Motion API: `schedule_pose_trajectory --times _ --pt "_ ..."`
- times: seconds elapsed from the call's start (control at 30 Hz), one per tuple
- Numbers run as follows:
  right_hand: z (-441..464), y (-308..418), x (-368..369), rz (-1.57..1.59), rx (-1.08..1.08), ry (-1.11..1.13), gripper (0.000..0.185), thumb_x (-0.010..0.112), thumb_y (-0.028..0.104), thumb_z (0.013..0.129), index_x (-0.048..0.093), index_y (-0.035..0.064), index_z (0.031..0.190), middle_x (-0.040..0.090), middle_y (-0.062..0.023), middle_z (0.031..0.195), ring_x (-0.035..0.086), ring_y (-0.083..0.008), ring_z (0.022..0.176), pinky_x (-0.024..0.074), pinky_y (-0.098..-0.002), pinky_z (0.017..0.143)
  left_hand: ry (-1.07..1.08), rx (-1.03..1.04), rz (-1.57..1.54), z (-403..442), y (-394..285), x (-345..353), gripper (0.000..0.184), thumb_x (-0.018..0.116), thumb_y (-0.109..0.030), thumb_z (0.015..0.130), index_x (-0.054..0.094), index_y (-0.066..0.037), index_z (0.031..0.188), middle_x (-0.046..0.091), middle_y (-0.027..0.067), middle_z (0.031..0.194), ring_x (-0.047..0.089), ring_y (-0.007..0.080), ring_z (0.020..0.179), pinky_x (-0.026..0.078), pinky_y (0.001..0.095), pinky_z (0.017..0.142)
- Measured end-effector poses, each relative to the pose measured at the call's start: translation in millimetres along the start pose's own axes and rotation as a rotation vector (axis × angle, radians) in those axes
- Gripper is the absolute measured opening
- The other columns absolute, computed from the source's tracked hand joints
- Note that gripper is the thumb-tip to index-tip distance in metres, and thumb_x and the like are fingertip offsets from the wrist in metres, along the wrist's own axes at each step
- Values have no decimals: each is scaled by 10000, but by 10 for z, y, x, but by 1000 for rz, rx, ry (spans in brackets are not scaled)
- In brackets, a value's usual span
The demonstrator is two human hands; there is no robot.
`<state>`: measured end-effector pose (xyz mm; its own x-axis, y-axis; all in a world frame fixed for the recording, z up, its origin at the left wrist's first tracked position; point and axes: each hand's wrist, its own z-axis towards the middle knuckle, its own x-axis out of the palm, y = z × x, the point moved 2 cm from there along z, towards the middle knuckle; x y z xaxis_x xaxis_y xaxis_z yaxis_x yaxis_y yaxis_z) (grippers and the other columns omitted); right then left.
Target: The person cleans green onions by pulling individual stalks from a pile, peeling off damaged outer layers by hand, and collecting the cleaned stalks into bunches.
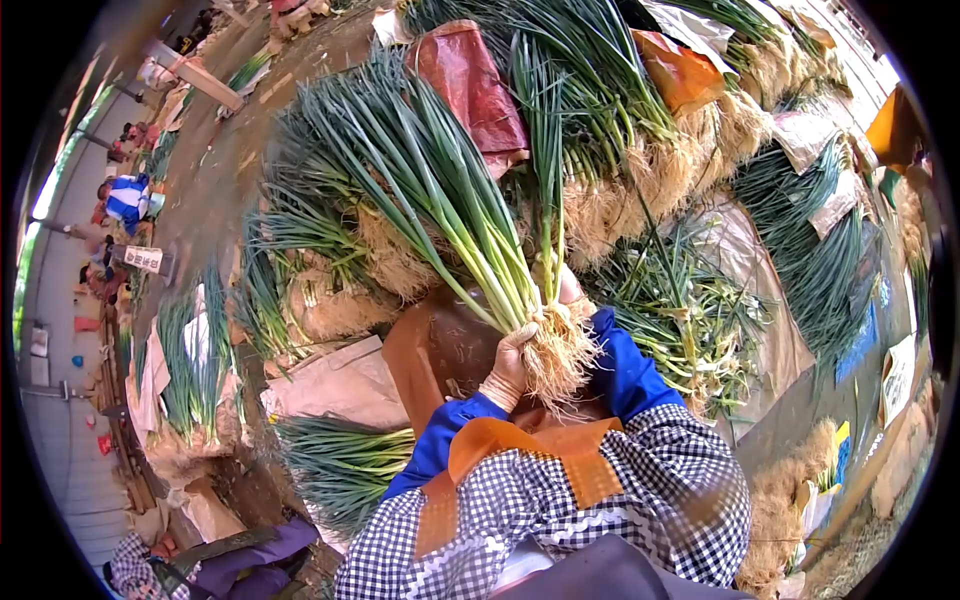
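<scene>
A thick bunch of spring onions (455,215) rises in front of my chest, green leaves fanned to the upper left and pale roots (562,358) hanging down. My left hand (508,372) is closed round the white stems just above those roots. Beyond the bunch, my right hand (570,288) is partly hidden by stems; it grips a thinner group of spring onions (543,140) whose leaves point away from me. The two groups meet at their root ends. An orange-brown plastic sheet (425,345) covers my lap below the hands.
Heaps of spring onions with roots (620,180) lie ahead. Loose leaves and trimmings (690,320) are piled at the right, more bundles (820,250) beyond. Close by on the left are a paper sack (340,385) and another bundle (345,460). People sit far left; a person's purple-clothed leg (260,560) shows lower left.
</scene>
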<state>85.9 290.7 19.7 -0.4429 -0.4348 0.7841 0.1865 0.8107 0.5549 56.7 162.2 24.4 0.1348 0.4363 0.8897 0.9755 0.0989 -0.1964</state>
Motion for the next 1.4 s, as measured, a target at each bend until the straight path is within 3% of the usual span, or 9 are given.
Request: schedule_pose_trajectory --times 0.13,0.23,0.3,0.47,0.67,0.9,1.1,1.17,1.4 --pt "-511 -26 -263 -369 2 93 372 491 323 901 504 110 1206 574 -63 1090 550 -149 997 440 -298 840 -102 91 132 31 -16 -78 295 593 -65 757 554 -36 1048 596 101 1012 579 243 937 458 379 895" --pt "-1026 -149 -1577 -2236 -295 -40 427 448 234 904 418 74 1299 579 -92 1097 570 -188 993 459 -328 864 -35 83 83 4 -33 -49 289 596 -61 755 557 -41 1040 595 91 998 576 231 934 454 371 896" --pt "-1105 534 -1150 -2202 641 -417 272 494 276 900 596 121 1099 627 -28 851 608 -189 763 469 -293 668 -14 76 99 -1 -51 35 283 594 -56 757 560 -44 1037 593 85 995 570 222 944 445 362 906" --pt "-825 652 -342 -988 -57 -402 437 628 293 838 554 -51 1098 616 -145 1065 579 -193 996 437 -258 865 -52 96 190 119 18 -63 304 580 -39 768 552 -26 1071 596 77 996 572 200 930 457 326 879" --pt "-812 502 106 -1345 -368 205 171 627 110 820 629 54 658 523 -83 564 442 -121 490 383 -230 484 -95 146 242 134 0 -41 312 543 -50 806 546 21 1110 607 95 1018 578 212 953 477 344 860" --pt "-675 811 -503 -1784 -216 -246 406 547 366 861 579 82 1149 627 -116 1018 588 -153 960 449 -239 834 165 76 12 -33 -107 364 430 542 -102 784 461 32 1185 574 162 1077 565 280 1014 438 420 948" --pt "-403 109 -59 19 -169 177 350 505 247 905 540 9 1160 577 -64 1117 524 -112 1037 399 -263 917 52 86 6 1 -144 103 368 556 -156 801 505 8 1127 583 159 1064 577 278 967 450 420 912" --pt "-467 353 38 -1311 -507 -148 197 568 136 848 618 59 673 599 -34 603 573 -116 540 437 -262 486 113 18 -44 -65 -178 197 365 558 -160 799 503 -2 1123 585 160 1045 580 279 952 451 428 909" --pt "-955 711 266 -1820 -470 267 92 614 102 676 529 121 646 527 -86 587 541 -277 526 421 -340 455 75 -88 -87 -103 9 281 284 547 -81 795 515 -20 1071 591 125 970 592 241 908 483 370 855"
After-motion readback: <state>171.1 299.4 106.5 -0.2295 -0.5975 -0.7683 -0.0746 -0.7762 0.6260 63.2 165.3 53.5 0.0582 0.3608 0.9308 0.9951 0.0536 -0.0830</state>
